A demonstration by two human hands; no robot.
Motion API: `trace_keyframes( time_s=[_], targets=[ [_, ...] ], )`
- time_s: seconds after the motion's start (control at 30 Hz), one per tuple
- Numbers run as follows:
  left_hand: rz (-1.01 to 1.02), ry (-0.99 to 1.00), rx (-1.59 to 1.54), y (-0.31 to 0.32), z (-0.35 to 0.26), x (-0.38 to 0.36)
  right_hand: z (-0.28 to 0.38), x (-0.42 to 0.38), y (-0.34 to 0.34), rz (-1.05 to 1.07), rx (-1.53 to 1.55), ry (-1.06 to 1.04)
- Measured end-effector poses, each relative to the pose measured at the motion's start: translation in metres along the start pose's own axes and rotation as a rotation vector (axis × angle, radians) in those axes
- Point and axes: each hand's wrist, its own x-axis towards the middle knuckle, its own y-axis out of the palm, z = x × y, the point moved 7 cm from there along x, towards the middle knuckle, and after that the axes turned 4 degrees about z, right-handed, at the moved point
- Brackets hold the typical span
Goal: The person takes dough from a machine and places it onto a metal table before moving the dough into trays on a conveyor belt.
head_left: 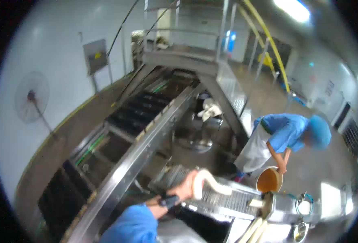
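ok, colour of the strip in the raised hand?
Pale cream-white strip, gripped by the hand; head view.

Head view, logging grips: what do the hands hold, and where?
One hand grips a pale dough rope at its bent end; which hand cannot be told.

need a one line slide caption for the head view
A hand grips a pale curved dough strip over a metal mesh conveyor while a blue-clad co-worker tips a round bucket.
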Motion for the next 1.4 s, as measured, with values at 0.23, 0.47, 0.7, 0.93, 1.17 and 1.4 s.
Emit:
trace_keyframes(
  time_s=[0.23, 0.47, 0.7, 0.93, 1.17, 1.4],
  targets=[
    [-0.043, 1.023, 0.475, 0.131, -0.165, -0.150, -0.005, 0.018, 0.013, 0.106, 0.233, -0.060],
    [-0.170, 1.101, 0.260, 0.009, -0.325, -0.203, 0.126, 0.051, -0.076, 0.195, 0.856, -0.163],
    [-0.724, 0.905, 0.402, -0.064, -0.355, -0.278, 0.344, 0.076, -0.210, 0.006, 0.731, -0.781],
    [-0.992, 0.980, 0.462, -0.168, -0.389, -0.268, 0.649, -0.043, -0.259, 0.203, 0.256, -1.541],
    [-0.964, 1.037, 0.536, -0.181, -0.376, -0.303, 0.701, 0.036, -0.168, -0.233, 0.189, -1.398],
    [-1.028, 1.112, 0.666, -0.136, -0.354, -0.346, 0.457, 0.199, 0.027, 0.137, -0.118, -0.935]
  ],
)
